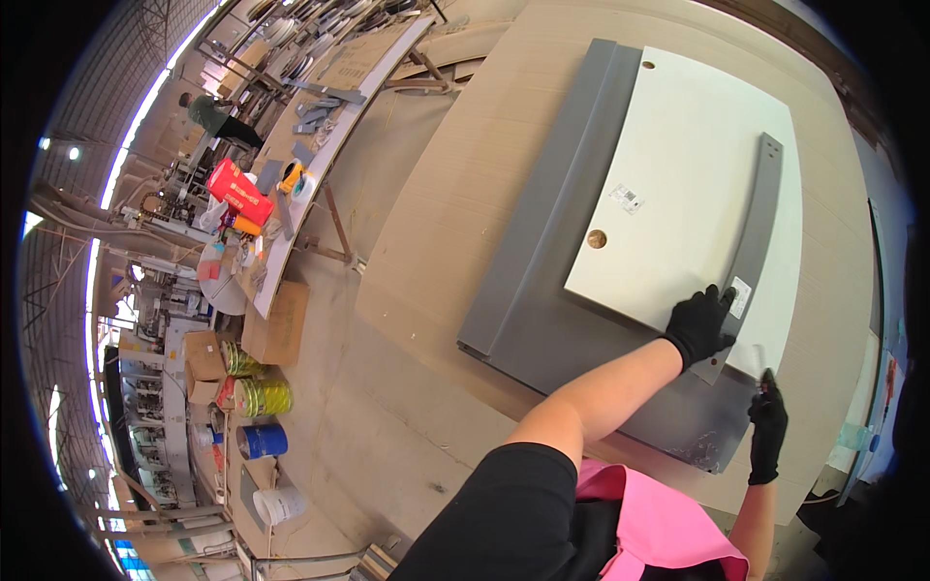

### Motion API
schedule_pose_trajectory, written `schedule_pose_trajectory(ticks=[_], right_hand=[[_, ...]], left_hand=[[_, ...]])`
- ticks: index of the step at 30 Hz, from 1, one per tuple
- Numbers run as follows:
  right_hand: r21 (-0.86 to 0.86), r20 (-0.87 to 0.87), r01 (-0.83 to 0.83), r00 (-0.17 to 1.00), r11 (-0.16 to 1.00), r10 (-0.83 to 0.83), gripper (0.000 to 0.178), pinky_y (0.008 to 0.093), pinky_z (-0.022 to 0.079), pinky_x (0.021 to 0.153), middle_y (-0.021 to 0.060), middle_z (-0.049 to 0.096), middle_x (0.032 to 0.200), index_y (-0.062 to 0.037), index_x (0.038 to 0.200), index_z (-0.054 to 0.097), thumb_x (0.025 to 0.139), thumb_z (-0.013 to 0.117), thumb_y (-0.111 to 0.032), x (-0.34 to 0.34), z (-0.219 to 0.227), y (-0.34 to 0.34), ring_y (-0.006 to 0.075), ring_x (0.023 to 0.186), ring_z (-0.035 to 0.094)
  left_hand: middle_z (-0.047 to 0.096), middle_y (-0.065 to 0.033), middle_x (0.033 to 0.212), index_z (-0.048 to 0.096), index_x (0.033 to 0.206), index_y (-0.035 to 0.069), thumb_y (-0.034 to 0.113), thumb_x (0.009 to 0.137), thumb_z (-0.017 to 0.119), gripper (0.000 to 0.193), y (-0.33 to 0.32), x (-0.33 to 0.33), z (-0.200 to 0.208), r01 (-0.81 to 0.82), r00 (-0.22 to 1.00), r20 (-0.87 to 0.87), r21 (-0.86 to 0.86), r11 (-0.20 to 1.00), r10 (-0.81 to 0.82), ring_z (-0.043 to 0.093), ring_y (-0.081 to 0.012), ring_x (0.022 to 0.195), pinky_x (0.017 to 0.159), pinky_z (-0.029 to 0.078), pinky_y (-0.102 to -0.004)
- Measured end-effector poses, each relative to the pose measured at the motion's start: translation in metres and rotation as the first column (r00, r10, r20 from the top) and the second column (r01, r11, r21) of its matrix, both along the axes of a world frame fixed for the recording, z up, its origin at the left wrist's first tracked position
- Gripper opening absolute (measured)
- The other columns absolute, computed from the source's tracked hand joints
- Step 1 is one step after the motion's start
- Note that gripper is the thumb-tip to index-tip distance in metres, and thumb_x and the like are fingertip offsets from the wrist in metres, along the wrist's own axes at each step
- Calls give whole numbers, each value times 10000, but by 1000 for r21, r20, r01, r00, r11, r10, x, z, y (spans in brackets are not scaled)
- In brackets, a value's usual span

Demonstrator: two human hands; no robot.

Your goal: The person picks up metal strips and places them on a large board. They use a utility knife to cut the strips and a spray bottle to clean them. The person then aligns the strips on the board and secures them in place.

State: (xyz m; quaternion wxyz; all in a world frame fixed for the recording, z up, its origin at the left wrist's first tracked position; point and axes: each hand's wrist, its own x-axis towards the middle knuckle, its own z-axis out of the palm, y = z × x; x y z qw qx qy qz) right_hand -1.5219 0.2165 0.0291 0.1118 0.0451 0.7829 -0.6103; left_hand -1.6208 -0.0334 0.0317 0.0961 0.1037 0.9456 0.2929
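Observation:
My left hand (699,329), in a black glove, rests on the lower part of a long grey strip (757,223), thumb and fingers apart beside its white label (740,297). The strip lies along the right side of a white panel (688,184) with round holes and a printed sticker. Beneath the white panel is a larger dark grey panel (601,378). At the near right corner, my right hand (768,426), also black-gloved, is closed, fingertips up, around a thin, pale, blurred thing (760,358) that I cannot make out.
Brown cardboard (436,232) covers the work surface under the panels. A long table (334,136) to the left carries grey pieces and a red bag (240,192). Below it stand cartons (276,324), a blue bucket (263,442) and a white bucket (279,504). Another person (218,116) works far left.

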Motion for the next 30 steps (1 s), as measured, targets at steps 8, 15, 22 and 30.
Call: schedule_pose_trajectory(ticks=[8, 15, 22, 30], right_hand=[[626, -317, -293, 751, 722, 580, 534, 411, 469, 678, 142, 573, 816, -169, 1311, 598, 825, 564, 48, -46, -3, -7, 330, 758, 576], [702, -299, -309, 691, 642, 658, 482, 407, 497, 669, 103, 616, 829, -257, 1273, 629, 845, 587, -42, -89, 11, -35, 300, 741, 610], [782, -184, -367, 637, 504, 748, 546, 406, 499, 633, 88, 603, 855, -292, 1358, 554, 863, 529, -63, -47, 8, -49, 262, 704, 614], [706, -306, -229, 754, 670, 580, 618, 406, 502, 586, 85, 584, 829, -252, 1413, 491, 837, 555, -39, -23, 15, -56, 282, 712, 614]], left_hand=[[337, -184, 1534, 487, 1429, 206, 543, 713, 745, 833, -40, -57, -28, 317, 919, -208, -119, 941, -336, 332, -342, 1409, 1147, 267, -462], [333, -102, 1552, 396, 1477, 283, 466, 780, 744, 801, -41, -58, 1, 348, 931, -34, -219, 911, -364, 311, -317, 1424, 1159, 280, -431], [331, -105, 1553, 379, 1486, 278, 484, 777, 746, 824, -38, -57, -5, 334, 937, -30, -215, 918, -348, 305, -318, 1428, 1162, 277, -430], [258, -126, 1576, 313, 1514, 264, 611, 845, 597, 805, -23, -43, -4, 276, 950, -32, -381, 882, -311, 236, -315, 1454, 1165, 185, -491]])
